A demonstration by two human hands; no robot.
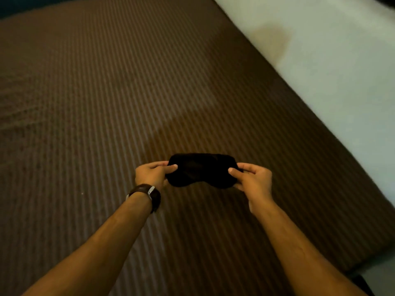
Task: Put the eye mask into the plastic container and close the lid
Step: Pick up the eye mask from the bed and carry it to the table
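A black eye mask is held stretched flat between both hands, just above a brown striped bed cover. My left hand pinches the mask's left end between thumb and fingers; a brown leather watch sits on that wrist. My right hand pinches the right end the same way. No plastic container appears in the head view.
The brown striped cover fills most of the view. A white sheet with a faint yellowish stain lies along the right side, its edge running diagonally. The bed's corner drops off at the lower right.
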